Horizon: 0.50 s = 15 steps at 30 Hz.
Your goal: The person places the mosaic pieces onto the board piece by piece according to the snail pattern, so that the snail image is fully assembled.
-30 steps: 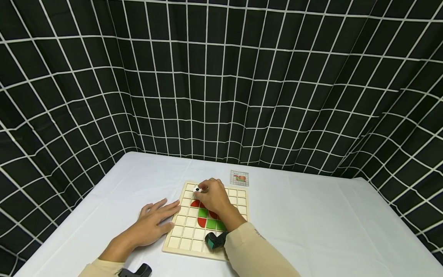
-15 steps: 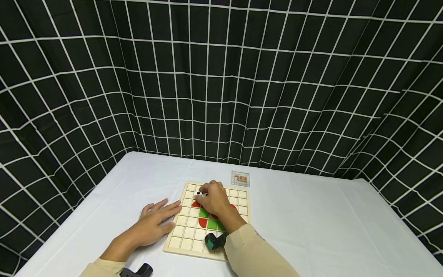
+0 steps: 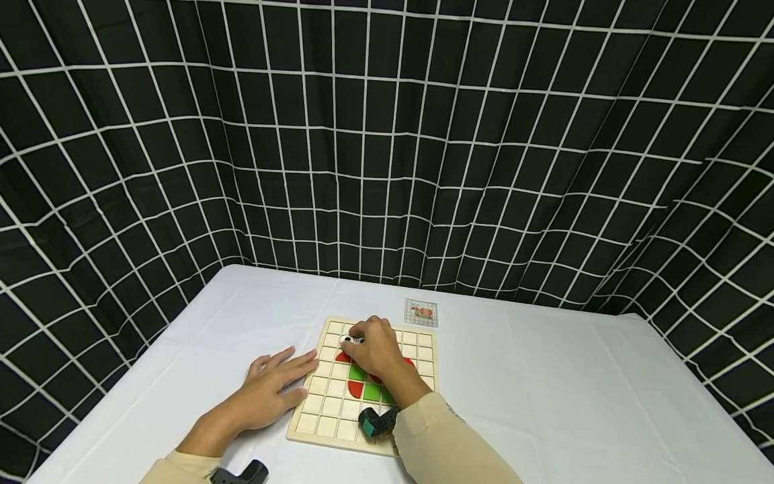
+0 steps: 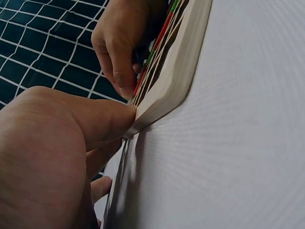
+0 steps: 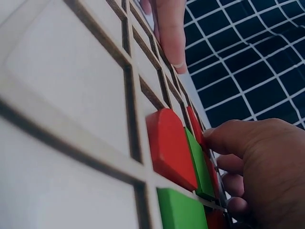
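A light wooden grid board [image 3: 311,423] lies on the table with red and green tiles in its cells. My right hand [image 3: 376,349] is over its upper part, thumb and fingers curled at a white tile with a black dot [image 3: 347,340]. A second black dot [image 3: 361,341] shows beside the fingers. Below sit a red tile [image 3: 355,389] with a rounded edge and green tiles [image 3: 371,392]; the forearm hides others. My left hand [image 3: 270,393] lies spread at the board's left side, fingertips touching its edge. In the left wrist view, the thumb [image 4: 109,114] rests against the board's corner.
A small card with a printed grid and coloured pattern [image 3: 421,313] lies beyond the board's far edge. White cloth covers the table [image 3: 544,383]. A black curtain with white grid lines [image 3: 387,168] stands behind and at both sides.
My right hand has shifted slightly nearer with the white tile, which now sits lower at the board, and the second black dot has come into sight. The left hand stays in place.
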### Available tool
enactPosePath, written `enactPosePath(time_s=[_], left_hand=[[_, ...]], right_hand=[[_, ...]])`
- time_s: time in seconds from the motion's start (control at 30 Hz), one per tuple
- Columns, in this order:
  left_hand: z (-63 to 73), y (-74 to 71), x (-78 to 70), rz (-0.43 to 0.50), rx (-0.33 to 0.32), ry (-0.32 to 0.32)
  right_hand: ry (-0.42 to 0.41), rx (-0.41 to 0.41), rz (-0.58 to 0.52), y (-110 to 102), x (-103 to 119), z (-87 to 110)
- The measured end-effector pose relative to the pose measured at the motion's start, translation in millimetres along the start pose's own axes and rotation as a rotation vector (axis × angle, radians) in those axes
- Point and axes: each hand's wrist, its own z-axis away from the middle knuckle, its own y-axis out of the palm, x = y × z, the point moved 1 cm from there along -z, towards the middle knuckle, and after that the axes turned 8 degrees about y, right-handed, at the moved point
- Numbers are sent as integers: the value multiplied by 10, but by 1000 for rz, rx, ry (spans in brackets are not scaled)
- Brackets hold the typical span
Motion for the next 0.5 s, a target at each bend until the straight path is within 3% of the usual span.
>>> enactPosePath(time_s=[0.27,0.5], left_hand=[[-39,53,-1,12,10,0],[-93,79,-11,-1,19,2]], right_hand=[[-9,-10,-26,-105,-30,33],[-11,-9,-80,-409,-32,51]])
